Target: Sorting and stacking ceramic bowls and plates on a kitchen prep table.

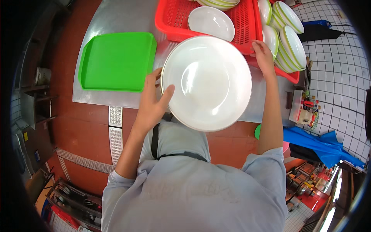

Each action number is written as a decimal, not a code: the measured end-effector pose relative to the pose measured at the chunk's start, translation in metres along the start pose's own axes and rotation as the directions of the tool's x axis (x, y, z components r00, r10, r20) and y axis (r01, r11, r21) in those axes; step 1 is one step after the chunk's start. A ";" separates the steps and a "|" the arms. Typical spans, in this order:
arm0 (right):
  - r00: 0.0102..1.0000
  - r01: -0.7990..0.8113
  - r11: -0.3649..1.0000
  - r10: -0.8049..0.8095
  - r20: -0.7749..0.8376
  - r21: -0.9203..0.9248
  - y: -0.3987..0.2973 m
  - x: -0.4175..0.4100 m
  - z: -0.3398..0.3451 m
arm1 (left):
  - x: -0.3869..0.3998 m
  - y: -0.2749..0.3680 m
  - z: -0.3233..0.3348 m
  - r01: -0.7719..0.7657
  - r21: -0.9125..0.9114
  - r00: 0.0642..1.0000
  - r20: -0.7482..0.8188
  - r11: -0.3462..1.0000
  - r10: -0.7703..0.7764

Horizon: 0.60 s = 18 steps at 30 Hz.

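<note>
A large round white dish [208, 82] is held in front of my body, its inner face turned up towards me. My left hand [158, 94] grips its left side, thumb over the rim and fingers behind. A second thin edge shows along that side; whether this is another dish, I cannot tell. My right hand [262, 55] is at the near right corner of a red plastic basket [174, 34], fingertips over its rim. Whether they grip it is unclear. Inside that basket lies an oval white dish [211, 23], with green-edged dishes [218, 3] behind it.
A green plastic tray [117, 62] lies on the metal table [95, 97] at left. Stacked green-rimmed white bowls [292, 49] stand in a second red basket [291, 76] at right. Beside the tiled wall [333, 87] are a bin of small items [304, 111] and a blue sheet [316, 142].
</note>
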State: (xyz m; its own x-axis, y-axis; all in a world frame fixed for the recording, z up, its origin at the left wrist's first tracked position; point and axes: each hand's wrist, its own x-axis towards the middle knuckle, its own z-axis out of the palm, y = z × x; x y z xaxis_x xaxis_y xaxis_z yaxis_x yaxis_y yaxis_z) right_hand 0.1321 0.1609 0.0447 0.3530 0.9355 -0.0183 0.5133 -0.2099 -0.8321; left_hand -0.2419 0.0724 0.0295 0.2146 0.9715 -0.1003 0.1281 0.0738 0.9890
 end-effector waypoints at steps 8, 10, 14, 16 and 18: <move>0.948 -0.159 0.970 0.202 0.247 -0.183 0.037 0.090 0.047 | -0.006 -0.002 0.000 -0.041 0.042 0.999 -0.014 0.998 0.041; 0.921 -0.187 0.929 0.279 0.272 -0.318 0.081 0.128 0.043 | -0.003 0.003 0.004 -0.046 0.029 0.999 0.006 0.999 0.046; 0.833 -0.221 0.800 0.453 0.319 -0.558 0.079 0.145 0.078 | -0.006 0.008 -0.006 -0.004 0.109 0.999 0.034 0.994 0.001; 0.769 -0.293 0.779 0.537 0.348 -0.554 0.087 0.156 0.078 | -0.002 0.012 -0.007 0.004 0.102 0.998 0.056 0.995 -0.010; 0.763 -0.342 0.781 0.556 0.330 -0.523 0.097 0.162 0.079 | -0.001 0.012 -0.006 0.018 0.102 0.997 0.074 0.995 -0.026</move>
State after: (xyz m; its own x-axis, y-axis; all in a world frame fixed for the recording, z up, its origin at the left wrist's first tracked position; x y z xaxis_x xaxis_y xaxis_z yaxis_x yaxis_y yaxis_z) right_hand 0.1771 0.3147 -0.0829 0.2967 0.6910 -0.6592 0.6889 -0.6329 -0.3534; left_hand -0.2466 0.0738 0.0417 0.2825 0.9500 -0.1334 0.2304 0.0678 0.9707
